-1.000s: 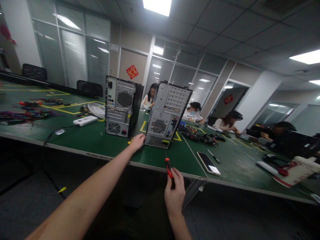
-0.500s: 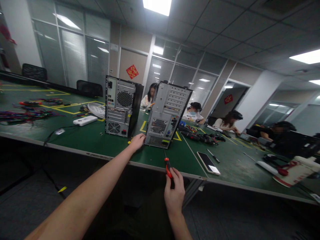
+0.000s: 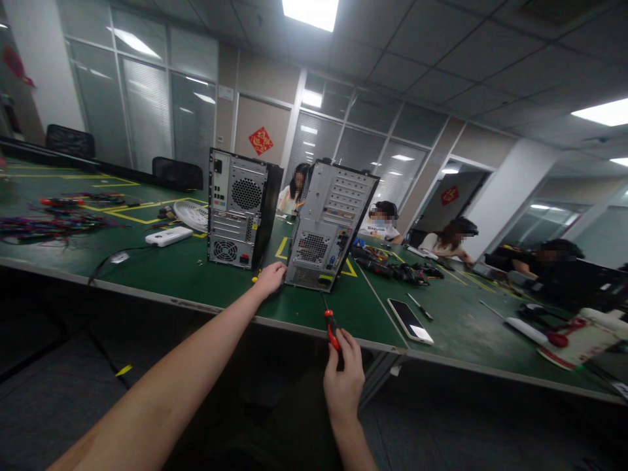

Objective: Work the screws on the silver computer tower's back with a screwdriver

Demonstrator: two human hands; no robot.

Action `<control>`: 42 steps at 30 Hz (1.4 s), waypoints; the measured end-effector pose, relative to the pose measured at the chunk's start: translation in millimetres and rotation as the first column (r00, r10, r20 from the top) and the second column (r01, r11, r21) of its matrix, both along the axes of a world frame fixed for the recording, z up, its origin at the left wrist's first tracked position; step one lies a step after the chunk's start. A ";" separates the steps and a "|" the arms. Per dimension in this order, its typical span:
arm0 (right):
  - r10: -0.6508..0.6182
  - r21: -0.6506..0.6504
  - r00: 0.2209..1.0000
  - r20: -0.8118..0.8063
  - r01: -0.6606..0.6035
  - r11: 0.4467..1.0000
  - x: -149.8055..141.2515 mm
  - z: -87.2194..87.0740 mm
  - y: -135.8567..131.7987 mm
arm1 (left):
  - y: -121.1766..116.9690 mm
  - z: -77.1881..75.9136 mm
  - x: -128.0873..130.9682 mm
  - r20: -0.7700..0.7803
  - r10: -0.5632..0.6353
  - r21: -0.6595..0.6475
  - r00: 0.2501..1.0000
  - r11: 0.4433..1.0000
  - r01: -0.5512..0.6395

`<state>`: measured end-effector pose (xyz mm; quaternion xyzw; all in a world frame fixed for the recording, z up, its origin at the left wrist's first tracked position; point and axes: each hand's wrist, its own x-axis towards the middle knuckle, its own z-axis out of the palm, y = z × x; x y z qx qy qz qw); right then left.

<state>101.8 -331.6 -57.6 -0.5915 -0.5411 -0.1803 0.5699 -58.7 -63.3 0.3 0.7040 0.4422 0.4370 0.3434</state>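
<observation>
Two computer towers stand on the green table (image 3: pixel 186 275) with their backs towards me. My left hand (image 3: pixel 271 277) reaches out to the lower left corner of the nearer, silver tower (image 3: pixel 330 222) and rests against it, fingers curled. My right hand (image 3: pixel 343 383) is closed round the red and black handle of a screwdriver (image 3: pixel 331 327), whose thin shaft points up at the base of that tower. The black tower (image 3: pixel 241 208) stands apart to the left.
A smartphone (image 3: pixel 410 320) lies face up near the table's front edge on the right. Bundles of coloured cables (image 3: pixel 49 226), a white power strip (image 3: pixel 168 236) and a small fan (image 3: pixel 190 215) lie at the left. Several people sit working at the far side.
</observation>
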 end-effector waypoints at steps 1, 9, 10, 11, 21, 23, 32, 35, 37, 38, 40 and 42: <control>-0.002 -0.003 1.000 0.019 0.002 1.000 0.1 -0.1 0.0 | -0.4 0.2 -0.1 0.001 -0.001 -0.002 1.000 1.000 0.001; -0.007 0.005 0.999 -0.049 0.008 1.000 -1.8 -0.4 0.5 | -1.3 -1.0 -0.8 0.014 -0.002 0.001 1.000 1.000 0.002; 0.004 -0.001 0.998 -0.070 -0.004 1.000 -2.0 -0.6 0.6 | -1.2 -1.1 -0.9 0.015 -0.002 0.000 1.000 1.000 0.002; 0.012 -0.003 0.997 -0.079 -0.012 1.000 -2.1 -0.7 0.8 | -1.1 -1.2 -0.9 0.015 -0.001 -0.003 1.000 1.000 0.002; -0.015 0.030 1.000 0.013 0.015 0.999 -1.5 4.1 -1.9 | -3.4 1.1 -1.6 0.018 -0.009 -0.020 1.000 1.000 0.009; -0.012 0.029 1.000 -0.016 0.012 0.999 -1.9 4.0 -2.1 | -4.2 1.9 -1.7 0.017 -0.010 -0.018 1.000 1.000 0.011; -0.011 0.020 0.999 0.033 0.010 1.000 -1.2 2.3 -2.0 | -2.0 0.7 -0.7 -0.015 0.005 0.031 1.000 1.000 -0.005; -0.021 0.027 0.999 0.036 0.020 0.999 -1.1 2.0 -1.9 | -1.7 0.8 -0.5 -0.014 0.004 0.013 1.000 1.000 -0.004; -0.029 0.037 0.999 0.017 0.028 0.999 -1.1 1.6 -1.5 | -1.9 0.9 -0.5 -0.010 0.002 -0.002 1.000 1.000 -0.002; -0.028 0.043 1.000 0.000 0.028 0.999 -1.2 1.4 -1.3 | -2.0 0.8 -0.5 -0.007 0.000 -0.007 1.000 1.000 0.000; -0.016 0.047 0.999 -0.032 0.018 0.999 -1.2 1.4 -1.2 | -2.0 0.4 -0.6 0.003 -0.005 -0.012 1.000 1.000 0.005; -0.006 0.043 0.999 -0.031 0.007 0.999 -1.4 2.0 -1.5 | -1.6 -0.4 -0.7 0.012 -0.007 -0.016 1.000 1.000 0.007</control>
